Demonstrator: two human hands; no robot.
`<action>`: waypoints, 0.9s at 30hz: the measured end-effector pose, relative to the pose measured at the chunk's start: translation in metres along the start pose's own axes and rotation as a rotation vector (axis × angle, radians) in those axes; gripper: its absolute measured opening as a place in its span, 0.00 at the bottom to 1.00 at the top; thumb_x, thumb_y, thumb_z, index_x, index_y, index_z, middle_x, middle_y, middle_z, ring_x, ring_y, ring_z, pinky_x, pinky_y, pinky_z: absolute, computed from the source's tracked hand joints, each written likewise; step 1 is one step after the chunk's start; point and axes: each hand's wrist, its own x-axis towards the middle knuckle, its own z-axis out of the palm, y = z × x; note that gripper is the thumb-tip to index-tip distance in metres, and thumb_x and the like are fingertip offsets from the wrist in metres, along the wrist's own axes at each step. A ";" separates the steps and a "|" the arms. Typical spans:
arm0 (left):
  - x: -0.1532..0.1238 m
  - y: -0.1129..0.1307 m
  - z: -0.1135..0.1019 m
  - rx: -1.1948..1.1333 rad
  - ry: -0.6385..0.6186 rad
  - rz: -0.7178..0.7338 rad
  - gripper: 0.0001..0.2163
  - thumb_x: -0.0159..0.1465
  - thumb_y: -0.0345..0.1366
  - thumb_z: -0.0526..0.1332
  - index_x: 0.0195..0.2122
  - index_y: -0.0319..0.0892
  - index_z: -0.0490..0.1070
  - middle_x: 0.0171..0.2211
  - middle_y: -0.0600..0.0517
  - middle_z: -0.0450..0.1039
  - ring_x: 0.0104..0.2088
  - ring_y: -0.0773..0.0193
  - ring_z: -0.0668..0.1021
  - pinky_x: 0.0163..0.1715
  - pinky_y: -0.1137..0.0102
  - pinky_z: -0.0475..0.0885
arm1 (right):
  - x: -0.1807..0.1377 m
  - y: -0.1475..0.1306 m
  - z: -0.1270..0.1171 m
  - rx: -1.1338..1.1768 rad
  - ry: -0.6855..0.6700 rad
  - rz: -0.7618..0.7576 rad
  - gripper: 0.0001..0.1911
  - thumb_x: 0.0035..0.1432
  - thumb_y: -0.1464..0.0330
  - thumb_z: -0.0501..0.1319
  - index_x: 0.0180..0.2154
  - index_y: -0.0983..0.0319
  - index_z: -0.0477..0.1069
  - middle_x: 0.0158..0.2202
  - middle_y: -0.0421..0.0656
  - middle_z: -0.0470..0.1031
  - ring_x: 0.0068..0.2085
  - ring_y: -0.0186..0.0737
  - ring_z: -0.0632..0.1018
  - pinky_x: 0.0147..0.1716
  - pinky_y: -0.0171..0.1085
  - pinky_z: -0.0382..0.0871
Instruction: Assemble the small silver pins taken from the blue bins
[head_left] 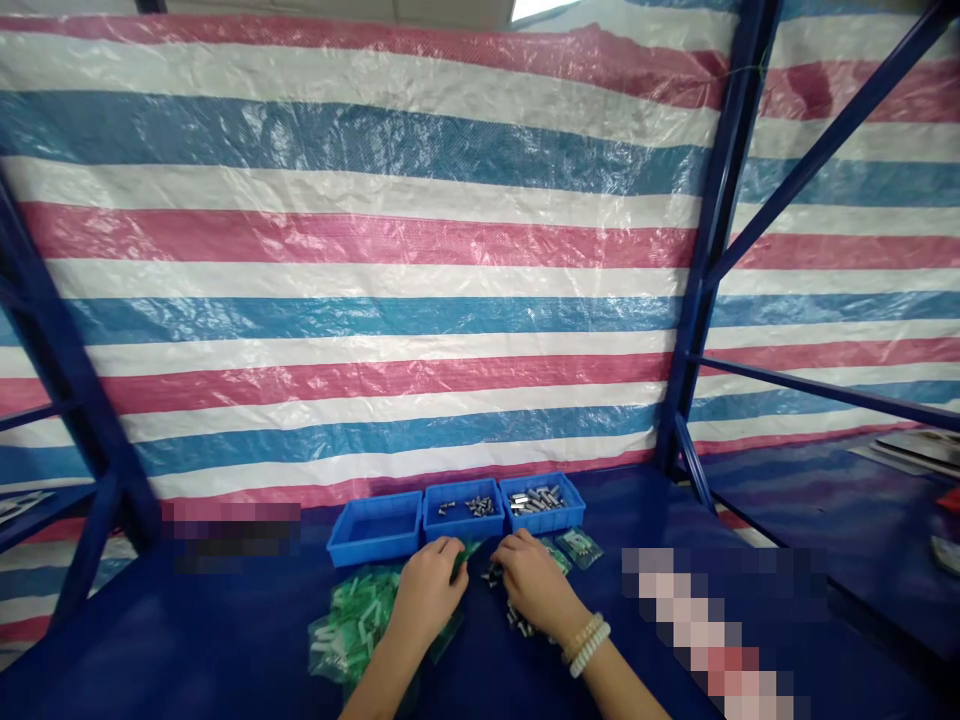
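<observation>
My left hand [431, 590] has its fingers curled at the edge of a small green plastic bag [470, 550]. Beneath and left of that wrist lies a heap of clear green bags [352, 615] with white pieces in them. My right hand [534, 583] is bent down over loose metal screws [519, 622], fingertips together among them; what they pinch is hidden. Small filled bags [579, 547] lie just beyond the right hand. A beaded bracelet [589, 643] circles the right wrist.
Three blue bins stand in a row behind the hands: an empty left bin [375, 528], a middle bin [463, 486] with screws, a right bin [544, 518] with metal cylinders. Blue frame posts [690, 330] flank the blue table [247, 630]; a striped sheet [375, 240] hangs behind.
</observation>
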 end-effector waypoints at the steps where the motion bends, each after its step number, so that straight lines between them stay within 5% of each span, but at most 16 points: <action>1: 0.000 0.000 0.001 -0.001 0.003 -0.003 0.11 0.64 0.27 0.54 0.42 0.42 0.75 0.40 0.46 0.79 0.42 0.52 0.81 0.43 0.62 0.73 | -0.001 -0.002 0.002 0.000 -0.015 -0.016 0.19 0.61 0.80 0.53 0.46 0.61 0.77 0.44 0.48 0.78 0.49 0.48 0.72 0.52 0.42 0.64; 8: -0.009 0.001 -0.005 -0.009 0.030 0.010 0.12 0.63 0.29 0.56 0.46 0.42 0.74 0.45 0.46 0.79 0.46 0.54 0.80 0.47 0.64 0.73 | -0.006 -0.008 0.010 0.028 -0.097 -0.086 0.12 0.61 0.77 0.57 0.42 0.60 0.77 0.43 0.46 0.75 0.48 0.47 0.73 0.52 0.41 0.65; 15: -0.042 -0.034 -0.025 0.150 0.097 -0.164 0.19 0.66 0.46 0.55 0.51 0.41 0.75 0.52 0.40 0.76 0.56 0.43 0.74 0.54 0.49 0.66 | -0.012 -0.003 0.008 0.133 -0.099 -0.127 0.14 0.58 0.81 0.57 0.36 0.61 0.77 0.39 0.44 0.76 0.44 0.43 0.75 0.48 0.36 0.66; 20: -0.066 -0.052 -0.013 0.177 -0.114 -0.347 0.31 0.62 0.57 0.54 0.64 0.49 0.64 0.66 0.42 0.62 0.66 0.35 0.60 0.59 0.40 0.57 | -0.015 -0.007 0.008 0.268 -0.084 -0.150 0.16 0.53 0.84 0.57 0.33 0.60 0.78 0.37 0.42 0.75 0.42 0.42 0.76 0.46 0.36 0.67; 27: -0.073 -0.027 0.003 0.030 -0.161 -0.201 0.31 0.64 0.56 0.53 0.67 0.53 0.58 0.69 0.46 0.56 0.69 0.39 0.53 0.63 0.41 0.53 | -0.014 -0.009 -0.005 0.524 0.070 -0.111 0.14 0.51 0.83 0.58 0.33 0.62 0.76 0.34 0.40 0.74 0.36 0.37 0.77 0.38 0.33 0.69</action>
